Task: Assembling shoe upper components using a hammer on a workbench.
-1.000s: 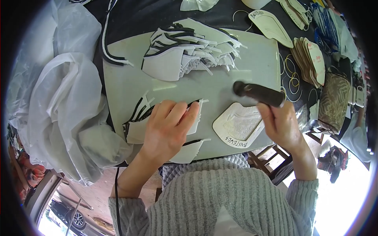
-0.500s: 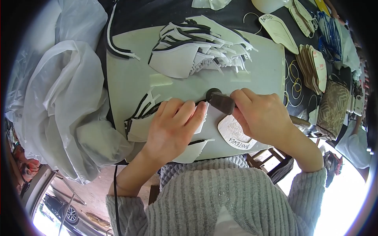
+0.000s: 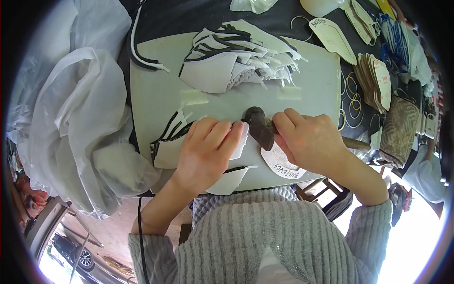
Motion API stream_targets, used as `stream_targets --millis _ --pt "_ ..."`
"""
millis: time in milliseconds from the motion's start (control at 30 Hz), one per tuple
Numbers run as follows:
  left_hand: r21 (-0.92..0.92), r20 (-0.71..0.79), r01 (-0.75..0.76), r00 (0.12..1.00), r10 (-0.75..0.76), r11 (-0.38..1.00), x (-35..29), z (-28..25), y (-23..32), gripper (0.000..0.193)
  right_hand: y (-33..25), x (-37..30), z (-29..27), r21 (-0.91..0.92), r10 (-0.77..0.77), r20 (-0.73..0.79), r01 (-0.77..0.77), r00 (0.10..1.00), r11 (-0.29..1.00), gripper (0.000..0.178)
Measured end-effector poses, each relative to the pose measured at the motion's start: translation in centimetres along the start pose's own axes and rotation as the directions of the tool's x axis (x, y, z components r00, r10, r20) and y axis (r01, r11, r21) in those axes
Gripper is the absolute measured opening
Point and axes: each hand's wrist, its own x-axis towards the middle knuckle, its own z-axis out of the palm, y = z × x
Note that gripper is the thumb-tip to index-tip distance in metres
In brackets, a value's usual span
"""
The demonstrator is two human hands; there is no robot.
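Note:
My right hand point(image 3: 309, 139) is closed around the wooden handle of a hammer point(image 3: 261, 135). Its dark metal head is tilted over the board beside my left fingertips. My left hand point(image 3: 204, 154) pinches a white cut piece point(image 3: 242, 141) with a jagged edge; my fingers cover most of it. Under and beside that hand lie several white pieces with black edging point(image 3: 169, 152). One more white piece point(image 3: 228, 181) rests near the board's front edge. Partly below the hammer and my right hand is a pale rounded template point(image 3: 280, 162) with handwriting.
A pile of white, black-edged pieces point(image 3: 213, 72) sits at the back of the pale board point(image 3: 156, 90). Plastic bags point(image 3: 71, 123) crowd the left side. Stacked templates point(image 3: 374, 78), rings of cord point(image 3: 352, 97) and a patterned roll point(image 3: 399, 123) lie to the right.
The hammer head has swung round, its narrow end now pointing more toward me. My right hand has shifted slightly left. My left hand stays nearly in place.

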Motion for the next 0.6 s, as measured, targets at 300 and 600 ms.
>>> stream_targets --millis 300,600 --pt "0.014 -0.021 0.001 1.0 0.0 1.0 -0.11 -0.11 0.21 0.027 0.04 -0.05 0.35 0.055 0.015 0.018 -0.016 1.0 0.998 0.032" --pt "-0.047 -0.094 0.111 0.989 -0.115 0.993 0.48 -0.08 0.54 0.022 0.03 0.1 0.22 0.036 -0.01 0.047 0.009 0.999 0.999 0.033"
